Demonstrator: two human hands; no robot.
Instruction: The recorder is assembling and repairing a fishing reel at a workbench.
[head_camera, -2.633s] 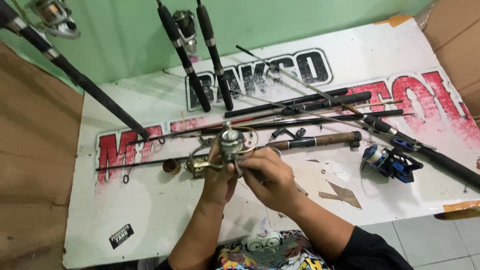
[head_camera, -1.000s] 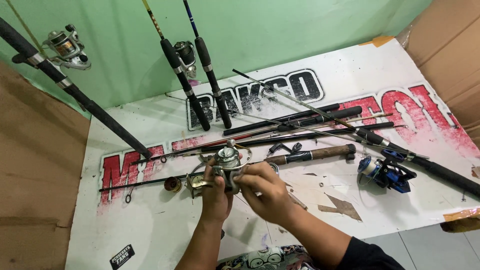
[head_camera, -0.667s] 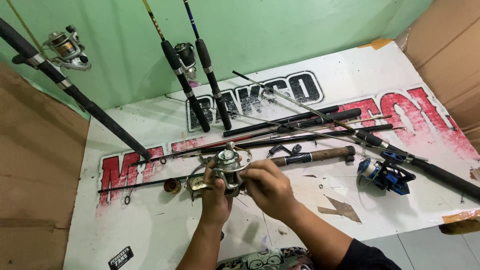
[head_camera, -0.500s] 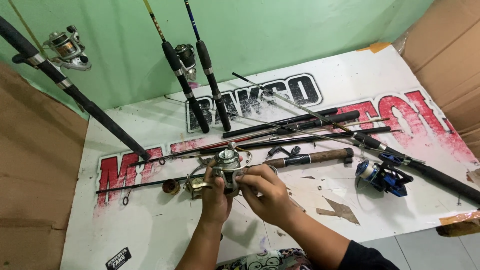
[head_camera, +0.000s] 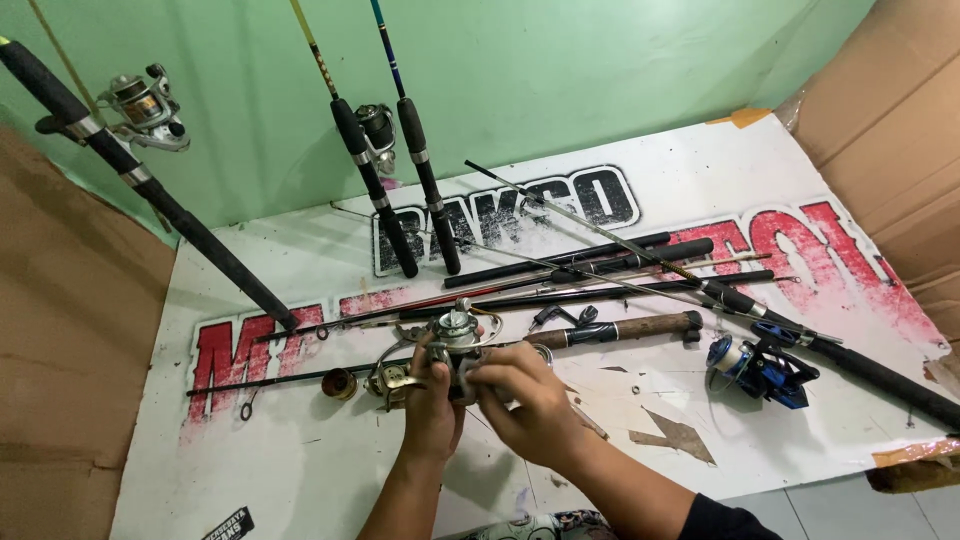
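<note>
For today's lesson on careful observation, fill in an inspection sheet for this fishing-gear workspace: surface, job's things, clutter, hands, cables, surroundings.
Surface: white printed board with red and black lettering, lying flat; torn patches near its middle.
Job's things: silver spinning reel held above the board; small brass part lies to its left.
Clutter: several rods lying across the board; a blue reel on one at the right; three rods leaning on the wall, two with reels.
Hands: left hand grips the reel from below; right hand pinches its side.
Cables: nothing seen.
Surroundings: green wall; brown cardboard on both sides.
</note>
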